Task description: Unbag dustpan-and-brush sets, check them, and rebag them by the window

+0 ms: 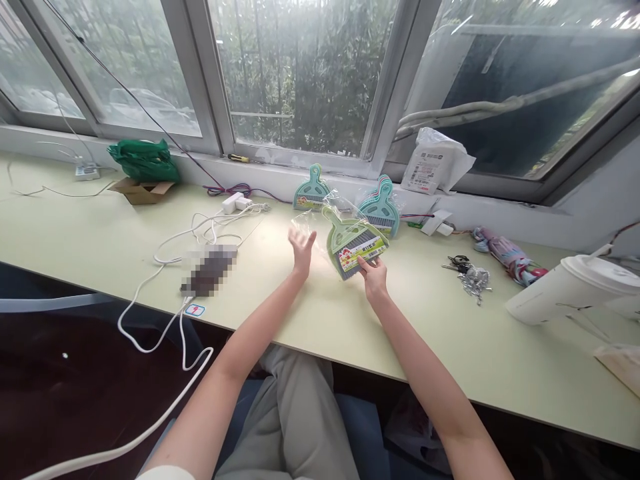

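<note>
My right hand [375,276] grips the lower edge of a small light-green dustpan [345,233] with a grey-bristled brush nested in it. A yellow printed label [361,255] runs across its front. Clear plastic wrap [309,221] spreads out from the dustpan's upper left. Beside that wrap is my left hand [301,250], thumb and fingers apart; whether the fingertips touch the film I cannot tell. Behind stand a green dustpan set [313,190] by the window wall and a stack of blue-green dustpan sets [383,203], partly hidden by the held one.
Left on the table are white cables [173,241], a blurred-out dark object [207,270] and a small cardboard box [141,191] under a green bag [145,160]. Rightward lie keys [459,263], a folded umbrella [507,253] and a large white cup [575,287]. A white package [435,163] leans against the window.
</note>
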The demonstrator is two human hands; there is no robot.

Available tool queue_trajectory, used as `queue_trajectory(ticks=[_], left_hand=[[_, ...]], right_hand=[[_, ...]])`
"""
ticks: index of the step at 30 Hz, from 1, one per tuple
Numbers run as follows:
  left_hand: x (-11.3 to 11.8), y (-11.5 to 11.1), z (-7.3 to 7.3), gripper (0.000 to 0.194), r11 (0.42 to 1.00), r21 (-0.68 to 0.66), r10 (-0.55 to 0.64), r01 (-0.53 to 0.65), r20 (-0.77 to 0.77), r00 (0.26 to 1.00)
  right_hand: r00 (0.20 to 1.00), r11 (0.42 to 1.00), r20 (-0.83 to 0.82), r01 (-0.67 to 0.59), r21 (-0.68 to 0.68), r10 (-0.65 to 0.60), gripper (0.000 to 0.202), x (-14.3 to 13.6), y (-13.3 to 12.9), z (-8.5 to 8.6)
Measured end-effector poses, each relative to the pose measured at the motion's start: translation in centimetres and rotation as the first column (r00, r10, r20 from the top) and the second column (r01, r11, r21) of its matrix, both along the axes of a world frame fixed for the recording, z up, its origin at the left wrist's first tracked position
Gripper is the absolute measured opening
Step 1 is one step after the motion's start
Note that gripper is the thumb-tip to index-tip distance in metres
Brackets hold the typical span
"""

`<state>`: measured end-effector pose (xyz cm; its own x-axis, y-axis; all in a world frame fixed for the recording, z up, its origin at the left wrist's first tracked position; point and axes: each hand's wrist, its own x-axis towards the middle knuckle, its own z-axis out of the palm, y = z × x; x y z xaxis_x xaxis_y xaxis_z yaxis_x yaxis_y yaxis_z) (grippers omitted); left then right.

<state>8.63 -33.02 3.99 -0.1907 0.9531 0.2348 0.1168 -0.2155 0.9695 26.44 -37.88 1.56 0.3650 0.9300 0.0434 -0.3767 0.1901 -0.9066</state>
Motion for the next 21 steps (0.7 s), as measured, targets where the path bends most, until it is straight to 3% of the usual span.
queue_trajectory(ticks=[1, 3, 6, 11, 17, 21], left_hand=[[0.2, 0.2, -0.3, 0.059, 0.987, -0.039, -0.149, 0.153, 0.103, 0.984], [0.8, 0.3, -0.8, 0.06, 0.903, -0.039, -0.406, 0.429, 0.255, 0.878], [2.0, -0.5, -1.3, 0.061, 0.795, 0.017, -0.571, 0.606, 0.356, 0.74], [2.6, -2.0, -0.7, 0.063, 0.733, 0.05, -0.636, 0.679, 0.405, 0.657], [3.0, -2.7, -0.6, 0.071, 0.692, 0.032, -0.688, 0.722, 0.335, 0.644], [3.7, -3.2, -0.5, 0.071, 0.704, 0.038, -0.68, 0.709, 0.323, 0.658]], right_hand=[[1.0, 1.0, 0.006, -0.002, -0.002, 0.002, 0.052, -0.1, 0.0, 0.1], [1.0, 1.0, 0.025, -0.012, -0.006, 0.012, 0.054, -0.3, -0.1, 0.2], [0.999, 1.0, 0.046, 0.001, 0.01, -0.001, 0.056, -0.8, -0.4, 0.6], [0.999, 0.999, 0.011, 0.037, 0.033, -0.038, 0.053, -1.1, -0.6, 1.1], [0.999, 0.998, 0.004, 0.053, 0.016, -0.053, 0.05, -0.6, -0.4, 1.0], [0.995, 0.995, 0.038, 0.097, 0.007, -0.097, 0.048, -0.3, -0.2, 1.0]])
